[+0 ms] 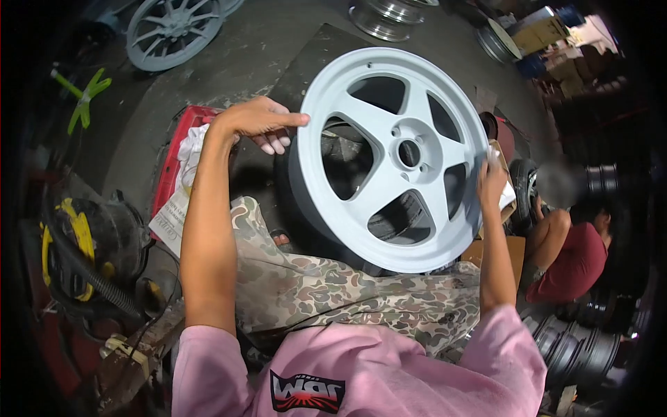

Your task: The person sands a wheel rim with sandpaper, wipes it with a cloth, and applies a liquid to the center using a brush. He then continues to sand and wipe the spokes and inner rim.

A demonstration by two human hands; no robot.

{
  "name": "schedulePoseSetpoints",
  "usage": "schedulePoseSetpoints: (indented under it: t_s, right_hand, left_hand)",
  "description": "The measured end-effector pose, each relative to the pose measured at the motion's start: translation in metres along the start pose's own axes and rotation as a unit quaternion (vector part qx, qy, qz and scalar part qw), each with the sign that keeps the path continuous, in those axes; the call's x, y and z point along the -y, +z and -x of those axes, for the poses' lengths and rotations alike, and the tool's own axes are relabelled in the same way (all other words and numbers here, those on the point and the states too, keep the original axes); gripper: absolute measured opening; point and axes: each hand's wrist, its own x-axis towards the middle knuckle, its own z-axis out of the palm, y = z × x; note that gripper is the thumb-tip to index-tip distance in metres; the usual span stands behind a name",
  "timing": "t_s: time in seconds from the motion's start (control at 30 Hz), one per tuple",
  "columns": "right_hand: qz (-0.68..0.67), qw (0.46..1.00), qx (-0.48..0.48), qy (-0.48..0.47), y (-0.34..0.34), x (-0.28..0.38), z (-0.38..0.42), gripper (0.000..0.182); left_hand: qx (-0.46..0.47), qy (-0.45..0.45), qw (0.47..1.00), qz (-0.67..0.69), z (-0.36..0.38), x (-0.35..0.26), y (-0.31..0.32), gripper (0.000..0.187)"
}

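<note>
A light grey five-spoke car wheel rim (pixel 354 115) stands tilted in front of my lap, resting over a dark tire (pixel 399 219). At its upper left edge, my left hand (pixel 262 125) touches the lip with an outstretched finger. The other fingers of that hand hang loosely apart, their tips whitened, and hold nothing. My right hand (pixel 491 182) is at the right edge of the wheel rim, fingers closed. Something whitish shows at its fingertips, but I cannot tell what it is.
Left of my left arm are a red tray (pixel 167 167) with white cloth and a newspaper (pixel 174 219). A black and yellow vacuum cleaner (pixel 97 243) stands farther left. Another spoked wheel (pixel 174 31) lies at the back. On the right, a person in a dark red shirt (pixel 573 267) crouches near stacked rims (pixel 577 347).
</note>
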Motion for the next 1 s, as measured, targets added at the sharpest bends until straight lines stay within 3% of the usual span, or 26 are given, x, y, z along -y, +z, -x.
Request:
schedulePoseSetpoints:
  t_s: [0.07,0.17,0.2,0.23,0.27,0.33,0.37,0.4,0.47,0.5,0.57,0.63,0.73,0.83,0.87,0.9,0.97,1.0]
  right_hand:
    - [-0.028,0.976,-0.16,-0.143,0.063,0.009,-0.081,0.034]
    - [-0.147,0.952,-0.163,-0.213,0.093,0.126,-0.152,0.029]
    - [-0.109,0.981,-0.043,-0.157,0.085,0.18,-0.155,0.032]
    - [-0.19,0.958,-0.065,-0.207,0.094,0.225,-0.155,0.032]
    - [-0.255,0.904,-0.136,-0.315,0.103,0.265,-0.146,0.032]
    - [-0.264,0.893,-0.026,-0.364,0.076,0.33,-0.087,0.029]
    - [-0.25,0.89,0.045,-0.38,0.054,0.343,-0.046,0.027]
    - [-0.33,0.826,0.023,-0.457,0.05,0.342,-0.009,0.029]
    - [-0.29,0.825,0.114,-0.472,-0.005,0.322,0.08,0.036]
    - [-0.256,0.797,0.129,-0.531,-0.016,0.296,0.117,0.045]
    - [-0.249,0.804,0.233,-0.487,-0.054,0.244,0.169,0.055]
    - [-0.224,0.819,0.247,-0.467,-0.077,0.199,0.197,0.062]
    - [-0.216,0.806,0.242,-0.495,-0.074,0.196,0.187,0.06]
    - [-0.253,0.815,0.202,-0.482,-0.031,0.257,0.141,0.061]
    - [-0.289,0.81,0.145,-0.49,-0.019,0.286,0.113,0.058]
    - [-0.226,0.84,0.133,-0.475,0.002,0.31,0.088,0.047]
    - [-0.315,0.852,0.03,-0.416,0.026,0.349,0.051,0.03]
    - [-0.315,0.854,0.023,-0.413,0.024,0.355,0.06,0.03]
  left_hand:
    - [0.029,-0.011,0.999,-0.015,0.01,0.0,0.001,0.061]
    - [0.037,-0.018,0.999,-0.035,0.011,0.008,-0.002,0.055]
    - [0.033,-0.019,0.999,-0.035,0.012,0.008,-0.003,0.055]
    - [0.018,-0.011,1.0,-0.007,0.013,0.009,-0.005,0.051]
    - [0.003,-0.003,1.0,0.021,0.015,0.01,-0.007,0.047]
    - [-0.026,-0.009,0.999,0.034,0.007,0.021,-0.018,0.039]
    - [-0.104,0.004,0.994,0.022,0.003,0.029,-0.024,0.038]
    - [-0.182,0.018,0.983,0.011,0.001,0.036,-0.028,0.037]
    - [-0.198,0.033,0.98,0.008,-0.002,0.047,-0.035,0.036]
    - [-0.211,0.046,0.976,0.006,-0.002,0.052,-0.035,0.036]
    - [-0.218,0.041,0.975,-0.008,0.006,0.048,-0.031,0.037]
    - [-0.217,0.052,0.975,-0.02,0.011,0.044,-0.032,0.038]
    - [-0.223,0.064,0.972,-0.035,0.003,0.031,-0.021,0.039]
    - [-0.214,0.129,0.968,-0.014,-0.016,0.024,-0.014,0.041]
    - [-0.224,0.167,0.96,0.015,-0.015,0.022,-0.012,0.042]
    - [-0.223,0.167,0.96,0.012,-0.012,0.02,-0.011,0.042]
    - [-0.347,0.237,0.906,-0.039,-0.005,0.012,-0.008,0.044]
    - [-0.345,0.242,0.906,-0.044,-0.004,0.009,-0.007,0.044]
